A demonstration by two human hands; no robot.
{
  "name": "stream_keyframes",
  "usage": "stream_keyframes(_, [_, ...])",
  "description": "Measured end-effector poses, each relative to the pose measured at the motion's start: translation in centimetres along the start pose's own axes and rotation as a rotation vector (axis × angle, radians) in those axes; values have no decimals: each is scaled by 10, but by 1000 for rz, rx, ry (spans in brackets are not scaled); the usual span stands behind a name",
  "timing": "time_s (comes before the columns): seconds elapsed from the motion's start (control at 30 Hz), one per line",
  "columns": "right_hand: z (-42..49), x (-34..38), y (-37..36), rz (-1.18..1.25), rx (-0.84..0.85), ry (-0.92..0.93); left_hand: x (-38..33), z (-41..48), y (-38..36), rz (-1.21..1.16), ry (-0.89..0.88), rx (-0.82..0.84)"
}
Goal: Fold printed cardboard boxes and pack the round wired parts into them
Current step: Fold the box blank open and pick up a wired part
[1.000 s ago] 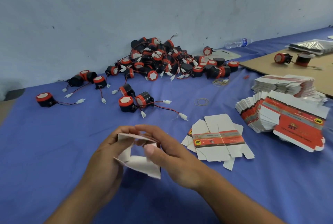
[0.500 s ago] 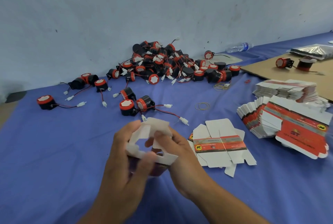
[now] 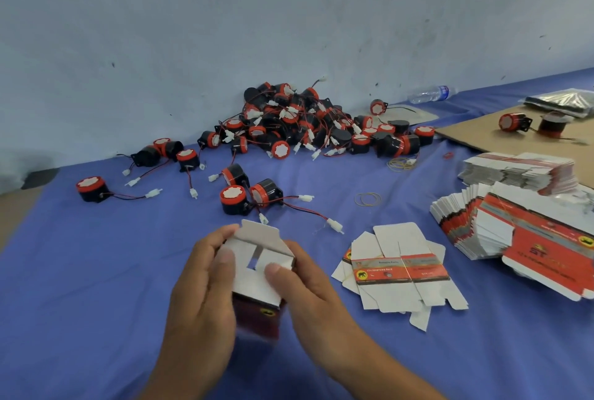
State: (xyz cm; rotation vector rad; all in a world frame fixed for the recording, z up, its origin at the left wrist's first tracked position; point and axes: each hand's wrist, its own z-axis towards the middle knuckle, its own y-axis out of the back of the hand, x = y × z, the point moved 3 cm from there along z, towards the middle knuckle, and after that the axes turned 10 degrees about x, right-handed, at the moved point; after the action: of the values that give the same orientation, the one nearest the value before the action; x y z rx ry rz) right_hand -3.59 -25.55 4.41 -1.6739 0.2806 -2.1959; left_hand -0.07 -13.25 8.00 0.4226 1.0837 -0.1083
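Observation:
A small printed cardboard box (image 3: 257, 274) stands between my hands above the blue cloth, its white end flaps partly folded in. My left hand (image 3: 199, 290) grips its left side, thumb pressing a flap. On the right side my right hand (image 3: 305, 284) holds it, thumb on the other flap. Flat unfolded boxes (image 3: 398, 271) lie just to the right. A big pile of round black-and-red wired parts (image 3: 308, 126) sits by the wall. Two loose parts (image 3: 250, 195) lie just beyond the box.
Stacks of flat printed boxes (image 3: 514, 219) fill the right side. Rubber bands (image 3: 368, 198) lie on the blue cloth (image 3: 80, 271). A brown cardboard sheet (image 3: 475, 136) at the back right carries two more parts. A plastic bottle (image 3: 430, 94) lies by the wall.
The box has been opened from a flattened shape into a tube and turned upright. Both thumbs now press its end flaps inward.

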Motion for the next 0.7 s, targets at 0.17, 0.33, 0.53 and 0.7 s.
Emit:
stream_keyframes(0.17, [4, 5, 12, -90, -92, 26, -2, -9, -17, 326, -194, 112])
stream_keyframes(0.33, [5, 7, 13, -98, -30, -34, -11, -3, -14, 470, -280, 155])
stream_keyframes(0.53, [10, 23, 7, -132, -40, -156, -9, -2, -7, 582, -343, 117])
stream_keyframes(0.7, [1, 31, 11, -219, 36, -187, -10, -2, -10, 623, -400, 156])
